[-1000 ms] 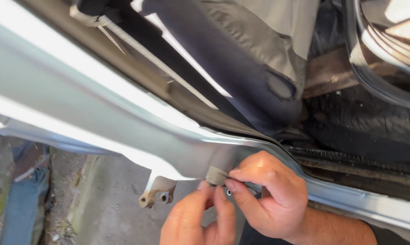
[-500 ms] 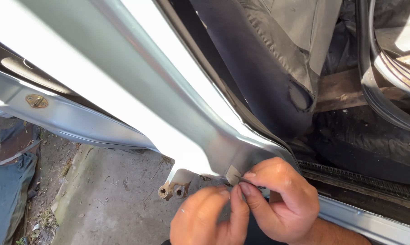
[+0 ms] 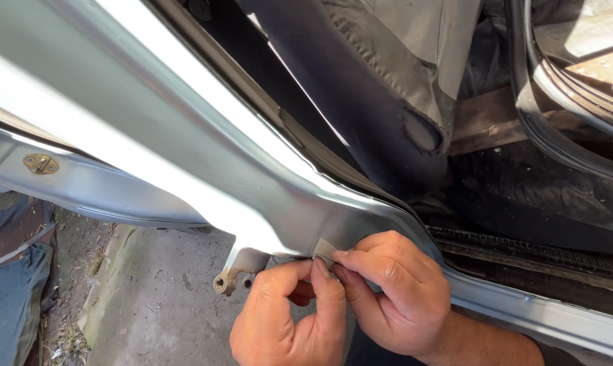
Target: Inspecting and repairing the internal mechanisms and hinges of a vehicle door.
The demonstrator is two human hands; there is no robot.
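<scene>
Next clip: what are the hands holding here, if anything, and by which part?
A small grey folded piece is pinched at its lower edge between the left hand thumb and right hand fingertips, against the silver car pillar. What the piece is cannot be told.

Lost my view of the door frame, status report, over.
Left hand and right hand pinching small grey piece against silver car pillar. Hinge bracket just beside. Nothing blocking.

Below the silver car door pillar (image 3: 205, 169), a concrete ground (image 3: 164, 298) is seen; a blue-grey cloth (image 3: 11, 298) is laid on the dirt to the pillar's lower left.
</scene>
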